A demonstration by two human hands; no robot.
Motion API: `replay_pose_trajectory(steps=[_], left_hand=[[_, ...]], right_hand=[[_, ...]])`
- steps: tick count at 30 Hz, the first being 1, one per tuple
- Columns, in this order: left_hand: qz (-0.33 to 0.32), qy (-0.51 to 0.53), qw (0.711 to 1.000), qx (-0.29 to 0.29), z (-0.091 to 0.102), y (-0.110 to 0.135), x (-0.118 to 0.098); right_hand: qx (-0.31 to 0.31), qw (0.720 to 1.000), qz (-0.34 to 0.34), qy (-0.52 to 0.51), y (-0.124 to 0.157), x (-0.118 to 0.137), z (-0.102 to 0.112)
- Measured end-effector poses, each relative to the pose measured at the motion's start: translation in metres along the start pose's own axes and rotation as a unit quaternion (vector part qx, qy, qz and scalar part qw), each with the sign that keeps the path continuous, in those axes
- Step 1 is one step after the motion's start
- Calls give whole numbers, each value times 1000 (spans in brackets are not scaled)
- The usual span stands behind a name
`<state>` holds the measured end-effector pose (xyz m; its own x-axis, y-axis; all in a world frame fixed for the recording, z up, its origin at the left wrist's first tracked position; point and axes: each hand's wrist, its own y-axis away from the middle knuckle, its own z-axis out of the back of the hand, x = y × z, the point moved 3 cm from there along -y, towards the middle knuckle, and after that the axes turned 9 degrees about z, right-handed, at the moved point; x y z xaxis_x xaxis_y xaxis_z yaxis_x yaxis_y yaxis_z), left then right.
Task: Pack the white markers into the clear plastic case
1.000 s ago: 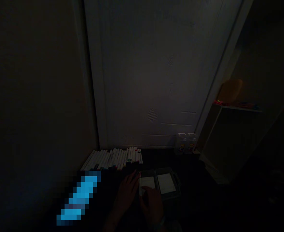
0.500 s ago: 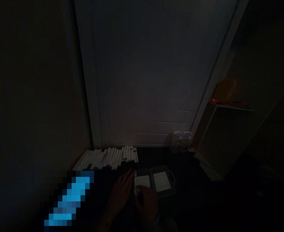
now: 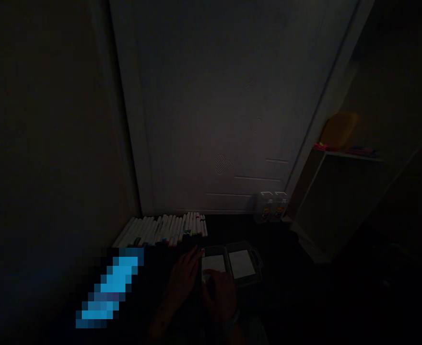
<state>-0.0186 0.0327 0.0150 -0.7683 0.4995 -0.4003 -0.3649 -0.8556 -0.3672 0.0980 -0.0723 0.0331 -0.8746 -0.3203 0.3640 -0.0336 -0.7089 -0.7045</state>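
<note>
The scene is very dark. A clear plastic case (image 3: 228, 282) with a handle lies unfolded on the dark surface. One white card or paper (image 3: 214, 262) shows in its left half and another white sheet (image 3: 241, 264) in its right half. My left hand (image 3: 184, 272) lies along the case's left edge, fingers stretched out, their tips by a small pale piece (image 3: 203, 252). Over the near part of the left half is my right hand (image 3: 220, 291), its thumb and forefinger bent together at a whitish thing (image 3: 206, 277), too dim to name.
A row of white-barrelled markers (image 3: 164, 230) lies at the back left against the wall. Two clear containers with handles (image 3: 270, 208) stand at the back right. Beyond them is a shelf unit (image 3: 340, 201) with an orange object (image 3: 340, 129) on top. A bright blue pixelated patch (image 3: 112, 285) is at the lower left.
The whole view has shifted slightly, with the back items now a little higher. Both hands stay at the case's left half; less of the white strip by the fingers shows now.
</note>
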Motion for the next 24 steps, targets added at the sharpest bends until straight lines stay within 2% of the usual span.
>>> replay_pose_trajectory(steps=[10, 20, 24], left_hand=[[-3, -7, 1000, 2, -4, -2, 4], [-9, -18, 1000, 3, -3, 0, 2], [-8, -18, 1000, -1, -4, -1, 3]], right_hand=[[23, 1000, -7, 3, 0, 0, -2], [15, 1000, 3, 13, 1, -2, -2], [-5, 999, 15, 30, 0, -1, -1]])
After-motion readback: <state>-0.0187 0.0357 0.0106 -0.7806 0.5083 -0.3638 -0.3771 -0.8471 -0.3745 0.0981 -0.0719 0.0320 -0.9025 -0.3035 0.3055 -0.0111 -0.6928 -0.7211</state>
